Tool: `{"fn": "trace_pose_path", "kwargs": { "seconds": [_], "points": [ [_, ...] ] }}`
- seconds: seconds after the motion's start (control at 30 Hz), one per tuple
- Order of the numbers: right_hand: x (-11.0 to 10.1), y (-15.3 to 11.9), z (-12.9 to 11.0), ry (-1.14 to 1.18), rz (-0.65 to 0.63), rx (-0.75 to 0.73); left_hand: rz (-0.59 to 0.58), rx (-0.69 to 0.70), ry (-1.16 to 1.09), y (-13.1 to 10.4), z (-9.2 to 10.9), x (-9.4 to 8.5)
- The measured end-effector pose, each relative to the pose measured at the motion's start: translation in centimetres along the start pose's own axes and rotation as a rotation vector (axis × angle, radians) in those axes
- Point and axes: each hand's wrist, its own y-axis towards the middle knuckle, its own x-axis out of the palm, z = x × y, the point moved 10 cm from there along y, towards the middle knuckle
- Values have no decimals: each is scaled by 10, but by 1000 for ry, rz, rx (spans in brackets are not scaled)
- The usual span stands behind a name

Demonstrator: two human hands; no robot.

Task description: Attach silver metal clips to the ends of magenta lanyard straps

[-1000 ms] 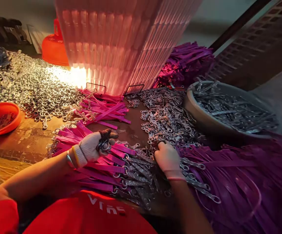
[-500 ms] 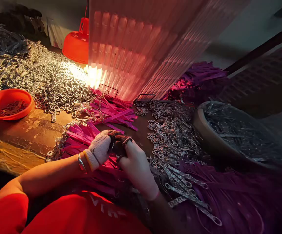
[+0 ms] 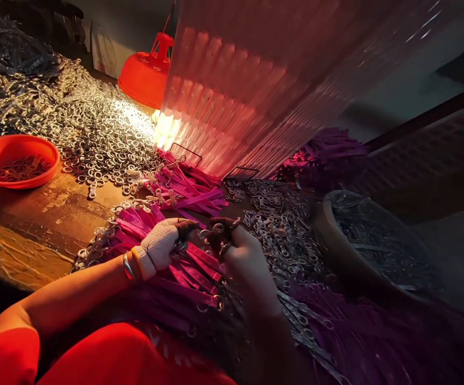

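My left hand (image 3: 159, 247), in a white knit glove with darkened fingertips, is closed over the magenta straps. Small metal links (image 3: 180, 246) show under its curled fingers. To its right my right hand (image 3: 244, 251), its fingers covered in dark material, pinches a metal ring link (image 3: 204, 234). A narrow gap separates the two hands' fingertips. Below them lie flat magenta straps (image 3: 199, 270) with metal rings at their ends. One strap's end ring (image 3: 220, 302) shows under my right wrist. What else the fingers cover is hidden.
A heap of metal rings and chains (image 3: 99, 128) spreads at the back left, lit by an orange lamp (image 3: 145, 77). An orange bowl (image 3: 39, 182) holds small metal pieces. Clear ribbed sheeting (image 3: 232, 96) stands ahead. Metal links (image 3: 280, 230) and a large tub (image 3: 328, 214) are right.
My hands have drawn apart; the right moved right and slightly down, and a ring link now shows at its fingertips. More strap ends are exposed between them. The camera view has shifted slightly.
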Motion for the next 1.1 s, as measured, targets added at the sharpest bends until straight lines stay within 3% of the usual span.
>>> {"fn": "trace_pose_path", "kwargs": {
  "seconds": [0.1, 0.2, 0.3, 0.37, 0.57, 0.7, 0.77, 0.9, 1.0, 1.1],
  "points": [
    [-3, 1, 7, 141, -1, 57, -118, -28, -60, -5, 2, 12],
    [-10, -5, -3, 81, 153, -40, -194, -130, -147, -13, -10, 29],
    [-8, -16, -18, -107, 253, -164, -138, -170, -256, -15, -20, 37],
    [-5, -22, -22, -181, 255, -214, -105, -157, -312, -14, -21, 40],
    [-18, -16, -12, -177, 157, -194, -164, -174, -236, -13, -10, 42],
    [4, -8, -11, -76, -204, -171, -245, -264, -89, -14, -19, 43],
    [12, -10, -16, -97, -292, -219, -215, -285, -23, -11, -25, 39],
    [3, -11, -15, -386, -156, -276, -153, -282, 47, -10, -26, 36],
    [-1, -14, -8, -678, -113, -260, -143, -141, 168, -11, -5, 36],
    [-1, -19, -6, -823, -135, -278, -227, -17, 366, -14, 11, 43]
  ]
}}
